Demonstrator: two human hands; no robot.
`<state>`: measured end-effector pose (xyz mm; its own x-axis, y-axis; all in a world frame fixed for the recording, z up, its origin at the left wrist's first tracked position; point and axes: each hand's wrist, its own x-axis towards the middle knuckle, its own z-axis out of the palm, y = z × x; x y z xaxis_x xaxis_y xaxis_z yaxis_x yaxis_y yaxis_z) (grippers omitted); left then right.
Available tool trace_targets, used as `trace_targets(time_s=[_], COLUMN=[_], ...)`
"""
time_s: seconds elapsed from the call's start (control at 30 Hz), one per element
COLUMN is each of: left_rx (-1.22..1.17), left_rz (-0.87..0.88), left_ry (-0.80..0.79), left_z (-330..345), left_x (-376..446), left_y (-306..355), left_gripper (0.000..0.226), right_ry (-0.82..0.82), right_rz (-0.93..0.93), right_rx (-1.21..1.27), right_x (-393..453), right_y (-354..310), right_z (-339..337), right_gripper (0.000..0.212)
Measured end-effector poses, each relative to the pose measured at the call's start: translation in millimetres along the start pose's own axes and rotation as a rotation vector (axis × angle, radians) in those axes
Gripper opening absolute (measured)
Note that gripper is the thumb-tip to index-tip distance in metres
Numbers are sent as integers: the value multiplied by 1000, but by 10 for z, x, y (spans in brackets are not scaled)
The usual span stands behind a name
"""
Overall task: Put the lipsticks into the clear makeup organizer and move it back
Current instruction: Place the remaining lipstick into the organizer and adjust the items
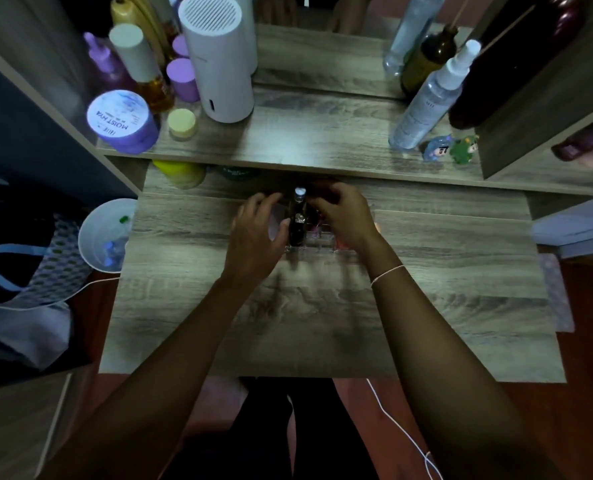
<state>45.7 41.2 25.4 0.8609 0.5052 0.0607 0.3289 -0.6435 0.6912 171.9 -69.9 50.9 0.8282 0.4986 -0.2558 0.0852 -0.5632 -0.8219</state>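
The clear makeup organizer (317, 244) stands on the wooden desk (322, 317), near the shelf's front edge. A tall dark lipstick tube (297, 220) with a pale cap stands upright in it; reddish and pink items show in the compartments to its right. My left hand (257, 233) wraps the organizer's left side. My right hand (345, 214) grips its right side and back. Both hands cover most of the organizer, so its other contents are hidden.
A raised shelf (305, 147) behind holds a white cylinder device (218, 60), purple jars, bottles at left, spray bottles and two small figurines (449, 148) at right. A yellow jar (180, 173) sits under the shelf. A white bin (104, 233) stands left of the desk.
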Motion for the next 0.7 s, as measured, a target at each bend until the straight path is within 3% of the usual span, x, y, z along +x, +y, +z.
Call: trace_targets(time_s=[0.7], left_rx=[-15], left_rz=[-2], left_ry=[-8], left_z=[55], left_x=[-8], left_y=[19], left_gripper=[48], right_ry=[59], right_rz=[-159], right_rx=[-174], right_x=[-165], right_y=[144], right_z=[-14], right_gripper=[24])
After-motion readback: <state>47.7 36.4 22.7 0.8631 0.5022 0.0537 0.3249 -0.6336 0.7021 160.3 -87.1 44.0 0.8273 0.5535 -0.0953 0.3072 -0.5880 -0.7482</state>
